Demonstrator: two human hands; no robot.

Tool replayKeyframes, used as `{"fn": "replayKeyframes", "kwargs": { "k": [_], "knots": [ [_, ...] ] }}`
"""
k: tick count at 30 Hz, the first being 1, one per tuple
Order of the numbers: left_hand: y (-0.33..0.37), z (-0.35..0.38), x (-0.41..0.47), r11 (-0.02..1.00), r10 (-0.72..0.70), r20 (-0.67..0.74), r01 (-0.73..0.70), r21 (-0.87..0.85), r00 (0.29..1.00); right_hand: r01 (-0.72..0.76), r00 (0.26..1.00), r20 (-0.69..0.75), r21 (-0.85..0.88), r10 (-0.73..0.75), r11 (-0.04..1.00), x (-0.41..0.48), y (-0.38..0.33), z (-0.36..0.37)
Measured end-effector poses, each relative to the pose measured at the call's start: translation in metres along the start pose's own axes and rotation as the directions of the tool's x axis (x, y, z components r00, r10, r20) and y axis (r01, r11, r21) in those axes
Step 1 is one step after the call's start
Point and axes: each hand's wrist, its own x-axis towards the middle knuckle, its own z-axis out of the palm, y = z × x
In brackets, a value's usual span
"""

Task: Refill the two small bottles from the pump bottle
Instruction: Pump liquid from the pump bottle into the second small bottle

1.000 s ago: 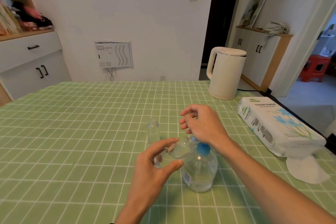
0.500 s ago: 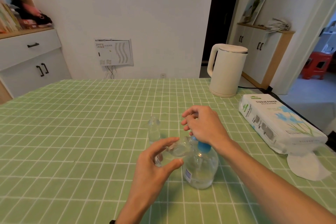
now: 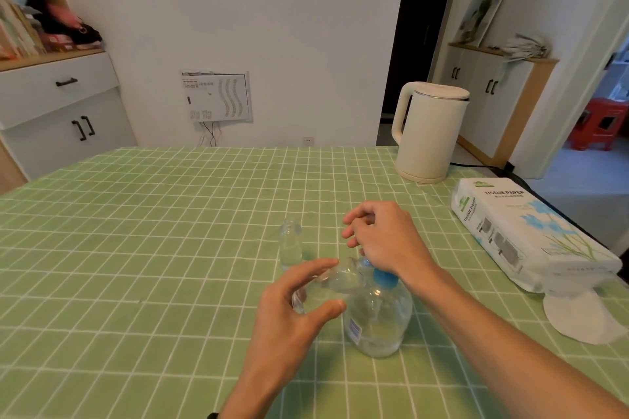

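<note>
A clear pump bottle (image 3: 377, 320) with a blue pump head stands on the green checked tablecloth (image 3: 153, 265) in front of me. My right hand (image 3: 384, 238) rests on top of the pump head, palm down, fingers loosely curled. My left hand (image 3: 292, 313) grips a small clear bottle (image 3: 332, 282), tilted on its side with its mouth up against the pump's nozzle. A second small clear bottle (image 3: 290, 243) stands upright on the cloth just beyond, untouched, with no cap on it.
A cream electric kettle (image 3: 429, 136) stands at the table's far right. A pack of tissue paper (image 3: 524, 235) lies along the right edge, with a loose white tissue (image 3: 578, 316) by its near end. Cabinets line the walls behind.
Both hands and the bottles hold nearly the same pose; only the camera has shifted slightly.
</note>
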Motion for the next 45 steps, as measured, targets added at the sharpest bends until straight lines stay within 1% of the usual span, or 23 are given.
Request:
{"fn": "replayKeyframes", "kwargs": {
  "k": [6, 9, 12, 17, 21, 26, 29, 34, 36, 40, 45],
  "knots": [
    [0.004, 0.001, -0.001, 1.000, 0.013, -0.011, -0.013, -0.015, 1.000, 0.006, 1.000, 0.005, -0.022, -0.006, 1.000, -0.002, -0.003, -0.002],
    [0.006, 0.001, -0.001, 0.999, 0.009, -0.008, -0.009, -0.032, 1.000, 0.003, 0.999, 0.039, -0.057, -0.001, 0.998, -0.001, -0.009, -0.007],
    [0.008, -0.001, 0.000, 1.000, 0.001, 0.003, -0.001, -0.023, 1.000, 0.038, 0.999, 0.040, -0.112, -0.033, 0.993, 0.002, -0.014, -0.009],
    [0.004, 0.000, 0.000, 1.000, -0.012, 0.000, 0.012, -0.016, 1.000, 0.017, 1.000, 0.017, -0.030, -0.017, 0.999, 0.003, -0.008, -0.006],
    [-0.001, 0.001, -0.001, 1.000, -0.026, 0.006, 0.026, -0.004, 1.000, -0.008, 1.000, 0.026, -0.039, 0.009, 0.999, 0.001, -0.002, -0.001],
    [-0.001, 0.001, -0.002, 0.999, -0.029, 0.005, 0.030, -0.019, 1.000, -0.005, 1.000, 0.020, -0.050, 0.006, 0.999, -0.002, -0.003, -0.002],
    [0.001, 0.001, -0.002, 0.999, -0.045, 0.003, 0.045, -0.025, 0.999, -0.016, 0.999, 0.043, -0.052, 0.018, 0.999, -0.003, -0.008, -0.005],
    [0.008, 0.000, 0.000, 0.998, -0.044, 0.005, 0.044, -0.037, 0.999, 0.033, 0.998, 0.066, -0.131, -0.024, 0.991, 0.000, -0.016, -0.011],
    [0.008, 0.000, 0.000, 0.999, -0.042, 0.001, 0.042, -0.033, 0.999, 0.036, 0.997, 0.072, -0.114, -0.028, 0.993, 0.001, -0.015, -0.010],
    [0.003, 0.000, 0.000, 0.999, -0.040, 0.007, 0.040, -0.029, 0.999, 0.019, 0.999, 0.038, -0.050, -0.017, 0.999, 0.002, -0.008, -0.007],
    [-0.001, 0.001, -0.001, 0.999, -0.040, 0.005, 0.040, -0.003, 0.999, -0.002, 0.999, 0.042, -0.066, 0.005, 0.998, -0.001, -0.004, -0.003]
  ]
}}
